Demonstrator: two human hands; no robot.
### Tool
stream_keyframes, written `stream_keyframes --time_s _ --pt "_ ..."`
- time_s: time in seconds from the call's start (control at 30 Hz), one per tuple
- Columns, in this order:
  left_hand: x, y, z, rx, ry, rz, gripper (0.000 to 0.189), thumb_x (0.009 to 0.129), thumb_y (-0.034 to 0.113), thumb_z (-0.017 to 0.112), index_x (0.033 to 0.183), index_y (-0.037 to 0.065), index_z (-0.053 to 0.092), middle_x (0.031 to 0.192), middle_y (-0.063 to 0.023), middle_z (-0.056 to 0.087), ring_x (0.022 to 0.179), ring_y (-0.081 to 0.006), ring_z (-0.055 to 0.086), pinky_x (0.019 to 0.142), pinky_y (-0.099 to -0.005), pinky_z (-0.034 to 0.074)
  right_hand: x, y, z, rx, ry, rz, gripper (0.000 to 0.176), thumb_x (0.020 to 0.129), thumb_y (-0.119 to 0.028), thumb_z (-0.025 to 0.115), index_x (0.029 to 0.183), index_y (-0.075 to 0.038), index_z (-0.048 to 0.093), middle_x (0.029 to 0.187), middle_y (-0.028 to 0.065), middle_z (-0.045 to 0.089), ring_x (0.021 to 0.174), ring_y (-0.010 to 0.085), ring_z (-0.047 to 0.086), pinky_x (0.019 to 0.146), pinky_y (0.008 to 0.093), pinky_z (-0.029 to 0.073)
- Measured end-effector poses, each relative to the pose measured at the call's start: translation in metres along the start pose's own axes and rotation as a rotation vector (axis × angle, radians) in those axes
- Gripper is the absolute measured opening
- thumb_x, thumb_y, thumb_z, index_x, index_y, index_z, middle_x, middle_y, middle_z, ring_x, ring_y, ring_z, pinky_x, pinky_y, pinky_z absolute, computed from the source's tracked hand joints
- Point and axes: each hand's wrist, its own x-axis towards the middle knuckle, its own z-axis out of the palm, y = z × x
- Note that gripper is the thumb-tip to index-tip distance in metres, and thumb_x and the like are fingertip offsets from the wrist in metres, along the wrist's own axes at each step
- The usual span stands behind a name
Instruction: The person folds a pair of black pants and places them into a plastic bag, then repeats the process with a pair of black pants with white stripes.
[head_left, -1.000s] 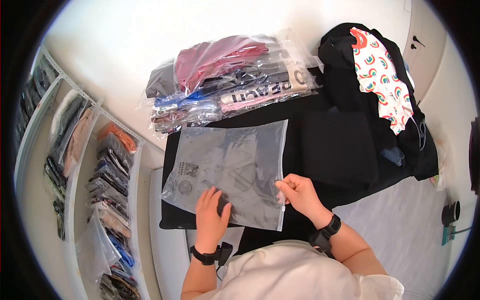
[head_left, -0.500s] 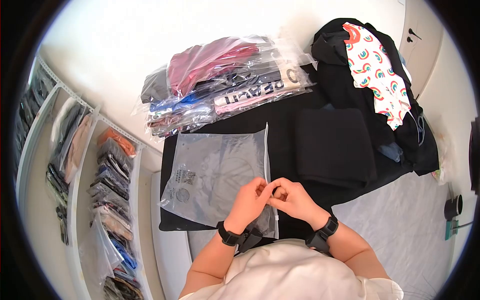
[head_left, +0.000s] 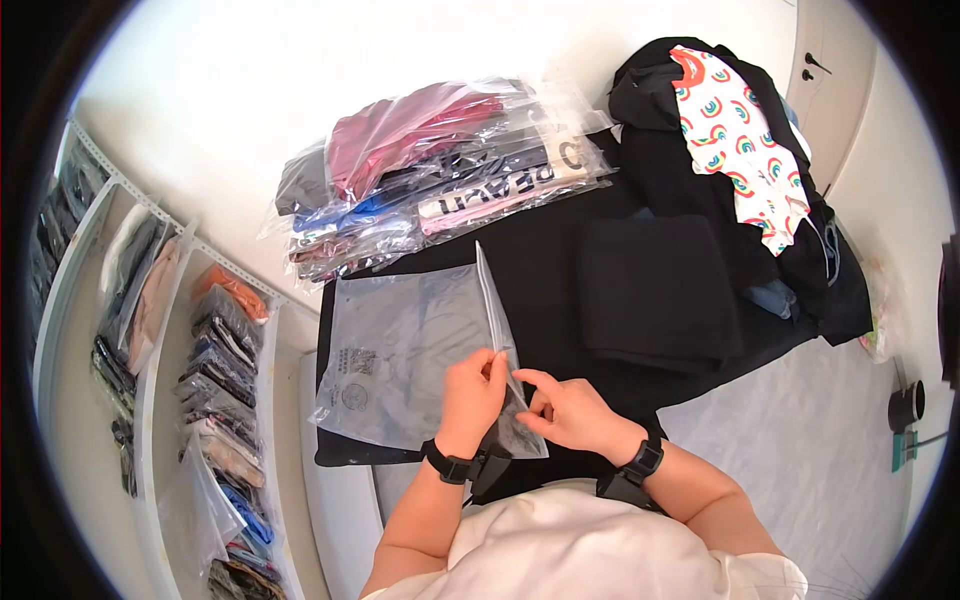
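A clear zip bag (head_left: pixel 400 320) lies flat on the black-covered table, its zip edge to the right and printed marks low on its left. My left hand (head_left: pixel 472 398) pinches the bag near the middle of that zip edge, lifting it slightly. Just to its right, my right hand (head_left: pixel 570 412) has thumb and index finger apart at the opening; its other fingers are curled. Whether its fingertips touch the plastic is hard to tell. To the right of the bag sits a folded black garment (head_left: pixel 655 290), untouched by either hand.
Bagged garments (head_left: pixel 430 170) are stacked at the table's back left. A black heap (head_left: pixel 650 100) at the back right carries a white rainbow-print garment (head_left: pixel 740 140). Shelves (head_left: pixel 150 400) of bagged clothes stand left. A door (head_left: pixel 835 80) is at the far right.
My hands have drawn apart; the right hand's fingers have spread. The bag's zip edge has shifted left and lifted, parting somewhat. The whole view has moved slightly.
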Motion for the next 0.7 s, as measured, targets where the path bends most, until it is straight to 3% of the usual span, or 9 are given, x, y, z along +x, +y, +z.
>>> stream_keyframes --time_s 0.1,0.2,0.27,0.33,0.43,0.5,0.57,0.63,0.7 --pt "0.002 0.001 0.002 0.096 0.042 0.044 0.023 0.091 0.014 0.062 0.076 -0.004 0.061 0.056 -0.0123 0.057 0.049 -0.0174 0.055 0.049 -0.0329 0.041 -0.002 -0.008 0.001 -0.017 -0.014 0.037 0.053 0.082 -0.016 0.069 0.129 -0.002 0.047 0.065 0.0054 0.064 0.055 0.0243 0.063 0.053 0.0349 0.049" --pt "0.006 -0.002 0.003 0.168 0.098 0.068 0.023 0.089 0.015 0.063 0.075 -0.004 0.062 0.057 -0.0156 0.059 0.048 -0.0238 0.057 0.049 -0.0343 0.041 -0.008 -0.016 0.007 0.016 -0.046 0.08 0.052 0.084 -0.016 0.067 0.128 0.0 0.045 0.066 0.0077 0.064 0.056 0.0275 0.063 0.054 0.037 0.049" --pt "0.01 -0.003 0.0 0.194 0.116 0.005 0.023 0.088 0.017 0.064 0.073 0.0 0.06 0.062 -0.017 0.061 0.06 -0.0376 0.062 0.051 -0.0412 0.044 -0.015 -0.012 0.015 -0.006 -0.014 -0.004 0.05 0.084 -0.013 0.069 0.128 -0.002 0.047 0.064 0.0047 0.063 0.049 0.0203 0.061 0.049 0.0301 0.048" --pt "0.014 -0.011 0.002 0.192 0.14 0.02 0.025 0.089 0.019 0.065 0.072 0.001 0.06 0.06 -0.016 0.061 0.056 -0.0356 0.06 0.05 -0.0403 0.043 -0.015 -0.016 0.011 -0.01 -0.012 -0.019 0.048 0.085 -0.014 0.069 0.127 -0.002 0.048 0.063 0.0048 0.063 0.048 0.0207 0.06 0.048 0.03 0.048" --pt "0.016 -0.01 -0.007 0.15 0.111 -0.001 0.03 0.09 0.023 0.065 0.071 0.0 0.058 0.057 -0.0141 0.058 0.049 -0.0297 0.053 0.049 -0.0379 0.041 -0.017 -0.021 -0.017 0.041 -0.164 0.047 0.044 0.084 -0.014 0.067 0.122 0.001 0.051 0.076 0.0091 0.067 0.065 0.0266 0.065 0.062 0.0356 0.051" --pt "0.015 -0.01 -0.01 0.109 0.06 -0.043 0.033 0.091 0.025 0.065 0.071 0.0 0.057 0.055 -0.0132 0.056 0.046 -0.026 0.049 0.049 -0.0365 0.04 -0.018 -0.019 -0.042 -0.357 0.21 -0.226 0.044 0.08 -0.01 0.067 0.12 0.0 0.054 0.102 0.0125 0.066 0.092 0.0292 0.064 0.082 0.0394 0.05" --pt "0.013 -0.015 -0.008 -0.005 0.042 -0.085 0.039 0.095 0.028 0.061 0.069 -0.001 0.053 0.054 -0.0119 0.052 0.046 -0.0203 0.043 0.049 -0.035 0.037 -0.021 -0.019 -0.074 -0.582 0.23 -0.111 0.053 0.072 -0.006 0.069 0.122 -0.001 0.054 0.126 0.0154 0.056 0.118 0.034 0.052 0.101 0.0443 0.04" --pt "0.011 -0.019 -0.006 -0.006 0.025 -0.077 0.04 0.096 0.028 0.059 0.069 -0.001 0.052 0.054 -0.0123 0.051 0.047 -0.0216 0.044 0.049 -0.0357 0.037 -0.027 -0.01 -0.092 -0.974 0.281 0.075 0.064 0.065 -0.003 0.071 0.126 -0.001 0.052 0.133 0.0165 0.051 0.126 0.035 0.046 0.106 0.0453 0.035" --pt "0.012 -0.02 -0.004 -0.013 0.009 -0.065 0.041 0.097 0.027 0.058 0.068 -0.001 0.051 0.054 -0.0128 0.051 0.048 -0.023 0.044 0.05 -0.0364 0.037 -0.035 -0.005 -0.111 -0.957 0.245 0.161 0.064 0.067 0.0 0.067 0.129 0.0 0.05 0.137 0.0168 0.049 0.13 0.0332 0.044 0.109 0.0448 0.033"
